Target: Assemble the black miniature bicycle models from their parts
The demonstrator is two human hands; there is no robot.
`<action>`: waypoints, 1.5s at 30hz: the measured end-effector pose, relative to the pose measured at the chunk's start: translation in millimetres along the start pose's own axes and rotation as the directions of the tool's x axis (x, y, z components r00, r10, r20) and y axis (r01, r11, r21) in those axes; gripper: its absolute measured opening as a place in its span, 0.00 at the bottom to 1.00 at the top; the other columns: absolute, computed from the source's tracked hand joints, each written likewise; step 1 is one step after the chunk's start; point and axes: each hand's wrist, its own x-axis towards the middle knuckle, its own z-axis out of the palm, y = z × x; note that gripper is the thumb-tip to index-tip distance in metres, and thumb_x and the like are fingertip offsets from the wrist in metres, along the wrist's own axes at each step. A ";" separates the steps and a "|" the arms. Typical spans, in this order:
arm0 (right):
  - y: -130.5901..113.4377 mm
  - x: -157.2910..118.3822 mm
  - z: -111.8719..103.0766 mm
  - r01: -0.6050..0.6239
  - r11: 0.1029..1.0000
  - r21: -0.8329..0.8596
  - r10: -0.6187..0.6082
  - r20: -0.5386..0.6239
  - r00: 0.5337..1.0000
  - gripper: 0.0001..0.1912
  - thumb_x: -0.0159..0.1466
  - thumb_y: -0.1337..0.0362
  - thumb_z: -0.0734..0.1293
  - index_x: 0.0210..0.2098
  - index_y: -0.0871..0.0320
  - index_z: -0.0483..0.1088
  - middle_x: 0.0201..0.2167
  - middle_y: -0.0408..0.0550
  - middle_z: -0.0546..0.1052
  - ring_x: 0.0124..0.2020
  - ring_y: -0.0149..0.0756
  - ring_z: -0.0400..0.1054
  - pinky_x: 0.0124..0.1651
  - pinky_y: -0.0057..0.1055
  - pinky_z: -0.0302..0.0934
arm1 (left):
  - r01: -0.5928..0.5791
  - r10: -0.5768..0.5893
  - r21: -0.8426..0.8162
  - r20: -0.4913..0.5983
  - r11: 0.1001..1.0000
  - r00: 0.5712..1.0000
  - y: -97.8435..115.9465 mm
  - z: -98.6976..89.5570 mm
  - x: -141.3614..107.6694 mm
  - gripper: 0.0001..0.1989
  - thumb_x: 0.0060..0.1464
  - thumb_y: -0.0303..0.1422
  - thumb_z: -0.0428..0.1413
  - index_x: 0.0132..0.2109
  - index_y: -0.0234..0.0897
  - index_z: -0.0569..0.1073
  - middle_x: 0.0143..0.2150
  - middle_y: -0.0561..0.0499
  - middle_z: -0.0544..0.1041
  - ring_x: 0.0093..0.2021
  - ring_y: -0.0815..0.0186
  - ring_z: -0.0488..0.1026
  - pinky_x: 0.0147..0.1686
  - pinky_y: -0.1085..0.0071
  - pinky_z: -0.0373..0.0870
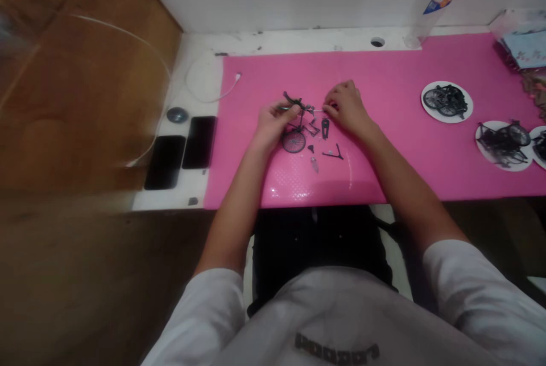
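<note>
A small dark model bicycle frame with one spoked wheel (294, 141) is pinched between the thumb and fingers of my left hand (275, 119). To its right, my right hand (345, 105) has its thumb and fingers pressed together at the end of a thin silvery rod (317, 111) that reaches toward the bicycle. Just below the hands, on the pink mat (375, 76), lie a black oblong part (325, 128), a small black saddle-like piece (311, 149), a thin black angled part (335, 154) and a small clear piece (314, 164).
On the right are white plates (468, 113) holding dark bicycle parts, near a box (524, 48). A clear bottle (435, 8) stands at the back. Two phones (199, 142), a dark round object (177, 115) and a white cable (200, 96) lie at the left.
</note>
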 end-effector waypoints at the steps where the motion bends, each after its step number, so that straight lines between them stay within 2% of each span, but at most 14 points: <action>1: -2.3 -0.1 -1.7 -0.006 1.000 -0.006 0.006 -0.002 1.000 0.15 0.80 0.54 0.68 0.47 0.56 0.84 0.58 0.65 0.83 0.71 0.72 0.65 0.71 0.74 0.64 | 0.005 -0.005 -0.001 0.002 1.000 1.000 0.1 -0.1 -0.2 0.28 0.46 0.55 0.83 0.46 0.41 0.90 0.43 0.48 0.90 0.39 0.66 0.86 0.42 0.72 0.80; 9: 12.4 2.0 -0.9 0.079 0.995 0.061 -0.079 -0.011 0.997 0.20 0.75 0.43 0.75 0.41 0.55 0.85 0.54 0.65 0.84 0.70 0.76 0.65 0.69 0.79 0.64 | 0.043 -0.043 -0.024 -0.006 0.999 0.999 -0.6 -0.3 0.4 0.28 0.45 0.55 0.83 0.45 0.41 0.90 0.41 0.48 0.90 0.38 0.67 0.85 0.41 0.72 0.79; 13: 15.5 2.7 5.3 0.089 0.992 0.088 -0.086 -0.035 0.996 0.19 0.74 0.44 0.76 0.39 0.54 0.83 0.52 0.64 0.84 0.70 0.75 0.64 0.71 0.78 0.63 | 0.066 -0.066 -0.008 -0.012 0.998 0.998 -0.7 -0.7 -0.2 0.28 0.46 0.56 0.83 0.44 0.41 0.90 0.39 0.49 0.89 0.35 0.68 0.83 0.37 0.73 0.77; 16: 13.7 3.6 8.5 0.065 0.988 0.142 -0.049 -0.112 0.992 0.20 0.78 0.44 0.71 0.42 0.54 0.81 0.50 0.63 0.84 0.68 0.71 0.67 0.72 0.76 0.63 | 0.074 -0.074 -0.012 -0.002 0.997 0.997 0.7 -0.1 -1.6 0.28 0.46 0.55 0.83 0.45 0.40 0.89 0.41 0.48 0.90 0.36 0.67 0.84 0.38 0.73 0.78; 19: 9.0 4.4 7.8 0.065 0.964 0.258 -0.008 -0.216 0.976 0.23 0.81 0.40 0.66 0.46 0.51 0.80 0.47 0.58 0.83 0.59 0.62 0.72 0.71 0.70 0.66 | 0.110 -0.109 -0.016 0.034 0.994 0.993 4.0 1.6 -3.6 0.30 0.47 0.55 0.82 0.47 0.39 0.89 0.45 0.45 0.91 0.42 0.63 0.88 0.45 0.70 0.81; 22: 0.5 4.3 3.3 0.142 0.928 0.345 -0.020 -0.334 0.942 0.25 0.82 0.38 0.63 0.48 0.50 0.80 0.48 0.55 0.82 0.56 0.56 0.74 0.70 0.63 0.68 | 0.150 -0.149 -0.015 0.057 0.989 0.987 7.0 2.9 -4.7 0.30 0.47 0.54 0.83 0.48 0.38 0.88 0.47 0.43 0.91 0.46 0.59 0.90 0.50 0.66 0.84; 25: -9.6 3.6 -1.7 0.223 0.893 0.391 -0.059 -0.391 0.919 0.24 0.82 0.39 0.63 0.48 0.49 0.80 0.48 0.53 0.81 0.55 0.54 0.74 0.66 0.58 0.71 | 0.165 -0.165 -0.008 0.055 0.986 0.985 8.3 2.9 -4.5 0.30 0.46 0.54 0.83 0.47 0.37 0.88 0.47 0.43 0.92 0.46 0.58 0.90 0.52 0.64 0.85; 28: -18.1 2.6 -4.2 0.257 0.878 0.403 -0.096 -0.378 0.921 0.21 0.82 0.41 0.65 0.47 0.48 0.81 0.45 0.52 0.81 0.54 0.54 0.74 0.64 0.57 0.71 | 0.173 -0.173 0.020 0.041 0.985 0.984 9.2 2.8 -4.1 0.31 0.46 0.55 0.82 0.48 0.38 0.89 0.46 0.43 0.92 0.47 0.57 0.91 0.54 0.63 0.86; 32: -24.1 1.4 -3.4 0.235 0.888 0.396 -0.098 -0.337 0.937 0.17 0.81 0.45 0.67 0.44 0.46 0.81 0.44 0.52 0.82 0.55 0.55 0.73 0.67 0.60 0.70 | 0.164 -0.167 0.050 0.058 0.985 0.984 12.0 4.2 -5.2 0.32 0.45 0.56 0.82 0.48 0.38 0.89 0.47 0.44 0.92 0.50 0.56 0.91 0.55 0.62 0.87; 41: -25.4 2.2 0.2 0.282 0.882 0.378 -0.151 -0.340 0.928 0.22 0.82 0.42 0.64 0.43 0.49 0.79 0.44 0.53 0.82 0.53 0.53 0.73 0.67 0.57 0.68 | 0.185 -0.192 0.094 0.066 0.978 0.979 13.4 3.5 -6.6 0.31 0.44 0.55 0.83 0.46 0.39 0.90 0.44 0.46 0.92 0.41 0.63 0.89 0.46 0.69 0.84; 45: -34.6 -1.1 -6.6 0.197 0.914 0.356 -0.091 -0.294 0.952 0.19 0.82 0.45 0.64 0.43 0.48 0.79 0.45 0.53 0.83 0.55 0.54 0.73 0.69 0.58 0.66 | 0.188 -0.193 0.078 0.064 0.979 0.979 13.2 3.6 -6.2 0.30 0.44 0.54 0.83 0.46 0.39 0.90 0.44 0.45 0.92 0.40 0.63 0.88 0.45 0.70 0.84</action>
